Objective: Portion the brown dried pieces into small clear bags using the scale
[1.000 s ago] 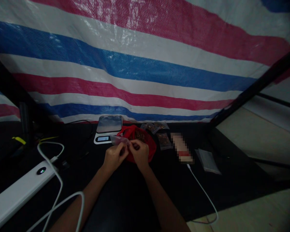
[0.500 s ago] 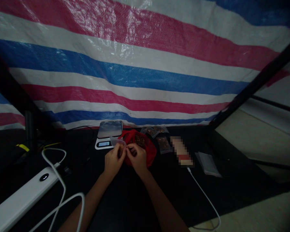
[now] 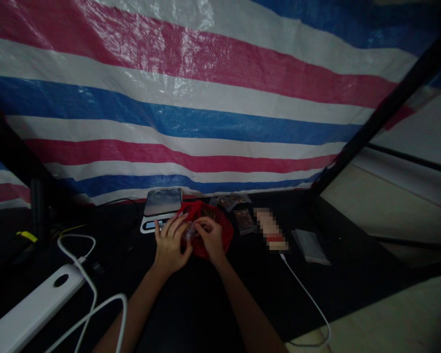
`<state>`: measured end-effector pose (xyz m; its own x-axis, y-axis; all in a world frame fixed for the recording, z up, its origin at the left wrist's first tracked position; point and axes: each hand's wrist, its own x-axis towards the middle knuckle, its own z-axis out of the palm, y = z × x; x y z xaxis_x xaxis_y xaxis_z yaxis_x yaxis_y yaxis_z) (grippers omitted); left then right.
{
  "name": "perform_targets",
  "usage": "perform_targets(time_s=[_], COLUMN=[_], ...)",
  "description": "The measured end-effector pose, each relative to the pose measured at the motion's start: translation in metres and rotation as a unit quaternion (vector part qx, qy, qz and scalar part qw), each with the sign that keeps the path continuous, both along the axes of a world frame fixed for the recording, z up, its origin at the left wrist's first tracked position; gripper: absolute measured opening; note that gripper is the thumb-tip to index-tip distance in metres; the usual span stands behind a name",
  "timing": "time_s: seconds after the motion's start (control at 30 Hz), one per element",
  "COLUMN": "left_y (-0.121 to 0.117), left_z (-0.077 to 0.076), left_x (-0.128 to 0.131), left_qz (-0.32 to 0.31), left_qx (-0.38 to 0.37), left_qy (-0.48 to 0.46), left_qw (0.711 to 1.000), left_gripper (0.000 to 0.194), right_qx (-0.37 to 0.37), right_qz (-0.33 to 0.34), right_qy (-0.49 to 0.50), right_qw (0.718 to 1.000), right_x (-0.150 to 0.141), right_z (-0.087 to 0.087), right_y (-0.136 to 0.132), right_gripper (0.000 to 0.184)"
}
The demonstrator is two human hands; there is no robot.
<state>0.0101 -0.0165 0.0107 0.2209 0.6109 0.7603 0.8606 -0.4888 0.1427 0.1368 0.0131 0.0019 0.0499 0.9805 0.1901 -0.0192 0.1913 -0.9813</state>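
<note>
A small clear plastic bag (image 3: 189, 232) sits between my hands, over a red bag (image 3: 226, 228) with brown contents. My right hand (image 3: 210, 236) pinches the clear bag's edge between thumb and fingers. Fingers spread, my left hand (image 3: 172, 246) lies against the bag's left side and partly covers the front of a white digital scale (image 3: 164, 202). Behind and right of the red bag lie filled clear bags (image 3: 230, 200), with another filled bag (image 3: 244, 221) nearer me. What the clear bag holds is too dim to make out.
A blurred-out oblong object (image 3: 271, 229) with a white cable (image 3: 306, 289) lies to the right, beside a stack of flat clear bags (image 3: 311, 246). At left are a white power bank (image 3: 33, 309) and a looped cable (image 3: 91, 294). Striped sheeting (image 3: 191, 122) hangs behind the black table (image 3: 191, 314).
My left hand has gone from a pinch to spread fingers and turned over the scale's front. The clear bag has come lower between my hands. The view has shifted slightly.
</note>
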Motion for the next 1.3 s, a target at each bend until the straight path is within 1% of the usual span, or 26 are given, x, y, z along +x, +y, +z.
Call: perform_targets(time_s=[0.07,0.13,0.27,0.43,0.57,0.7,0.8,0.87,0.97,1.03,1.13,1.2,1.3], left_y=[-0.001,0.0,0.006,0.009,0.008,0.008,0.008,0.007,0.008,0.008,0.008,0.009,0.009], left_z=[0.006,0.009,0.004,0.0,0.001,0.0,0.0,0.0,-0.001,-0.001,-0.003,-0.003,-0.004], left_x=[0.0,-0.001,-0.005,-0.009,-0.007,-0.006,-0.007,-0.007,-0.008,-0.009,-0.009,-0.009,-0.008], left_qz=[-0.021,-0.026,0.013,0.038,0.039,0.051,0.043,0.042,0.051,0.052,0.044,0.038,0.037], left_qx=[-0.04,-0.068,-0.061,-0.051,-0.071,-0.088,-0.092,-0.092,-0.09,-0.09,-0.098,-0.1,-0.098], left_qy=[0.052,0.068,0.044,0.048,0.06,0.059,0.061,0.061,0.057,0.06,0.07,0.074,0.069], left_qw=[0.998,0.995,0.997,0.997,0.995,0.993,0.993,0.993,0.993,0.993,0.992,0.992,0.992], left_gripper=[0.042,0.048,0.057,0.049,0.056,0.054,0.053,0.053,0.051,0.048,0.044,0.042,0.041], right_qx=[0.015,0.028,0.034,0.051,0.052,0.054,0.055,0.075,0.136,0.166,0.167,0.156,0.145], right_qz=[0.005,-0.002,-0.013,-0.004,-0.021,-0.027,-0.028,-0.042,-0.067,-0.05,-0.007,-0.006,-0.011], right_qy=[-0.03,-0.061,-0.085,-0.11,-0.093,-0.11,-0.13,-0.158,-0.207,-0.239,-0.268,-0.262,-0.222], right_qw=[0.999,0.998,0.996,0.993,0.994,0.992,0.99,0.984,0.966,0.955,0.949,0.952,0.964], right_x=[0.001,0.002,0.002,0.002,0.002,0.002,0.003,0.003,0.003,0.001,-0.001,-0.003,-0.003], right_z=[0.001,0.001,-0.002,-0.003,-0.004,-0.005,-0.001,0.005,0.014,0.017,0.016,0.015,0.014], right_y=[-0.001,-0.001,0.0,0.0,0.0,0.0,-0.002,-0.006,-0.011,-0.014,-0.015,-0.014,-0.012], right_gripper=[0.013,0.014,0.014,0.016,0.016,0.011,0.009,0.01,0.013,0.011,0.007,0.008,0.012])
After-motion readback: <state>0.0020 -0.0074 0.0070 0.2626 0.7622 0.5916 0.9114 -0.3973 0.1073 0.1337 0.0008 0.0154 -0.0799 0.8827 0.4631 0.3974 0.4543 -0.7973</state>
